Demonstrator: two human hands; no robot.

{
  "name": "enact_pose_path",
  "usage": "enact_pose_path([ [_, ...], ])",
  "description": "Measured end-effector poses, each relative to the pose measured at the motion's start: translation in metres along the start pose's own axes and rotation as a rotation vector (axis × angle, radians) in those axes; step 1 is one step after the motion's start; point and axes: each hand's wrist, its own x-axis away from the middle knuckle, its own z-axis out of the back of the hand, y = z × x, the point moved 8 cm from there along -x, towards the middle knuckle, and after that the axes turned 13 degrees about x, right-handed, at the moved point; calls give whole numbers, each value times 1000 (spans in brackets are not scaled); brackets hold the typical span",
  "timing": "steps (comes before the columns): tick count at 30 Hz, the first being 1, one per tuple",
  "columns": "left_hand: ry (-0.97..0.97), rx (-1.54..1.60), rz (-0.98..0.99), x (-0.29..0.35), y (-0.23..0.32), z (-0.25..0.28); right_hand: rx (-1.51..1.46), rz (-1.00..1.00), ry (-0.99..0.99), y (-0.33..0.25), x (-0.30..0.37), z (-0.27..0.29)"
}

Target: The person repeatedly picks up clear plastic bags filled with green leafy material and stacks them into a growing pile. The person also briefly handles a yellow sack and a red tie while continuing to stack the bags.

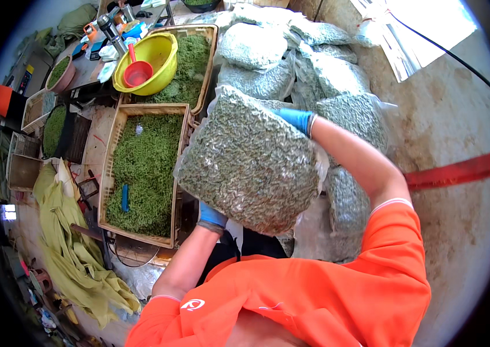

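A large clear plastic bag (248, 159), packed tight with small dried green leaves or buds, is held up in front of my body. My left hand (212, 216), in a blue glove, grips its lower left edge; the fingers go out of sight beneath it. At the upper right edge my right hand (298, 118), also blue-gloved, holds the bag, with its fingers partly hidden. Just left of the bag is a tan plastic crate (105, 191) filled with loose green material (146, 156). A small blue object (125, 198) lies on that material.
Similar filled bags (253, 46) are piled beyond and to the right. A yellow basin (167, 58) with a red scoop (138, 72) rests on a second crate (212, 63). Olive cloth (71, 248) lies at left. A red strip (453, 172) crosses the floor at right.
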Motion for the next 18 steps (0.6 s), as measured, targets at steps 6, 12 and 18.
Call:
enact_pose_path([
  [6, -80, 249, 154, -96, -84, -41, 754, 104, 58, -128, -43, 144],
  [12, 197, -28, 261, -184, -122, -58, 1276, 80, 426, -206, -63, 192],
  [18, 53, 156, 147, -234, -112, -90, 1541, 394, 770, -211, -51, 204],
])
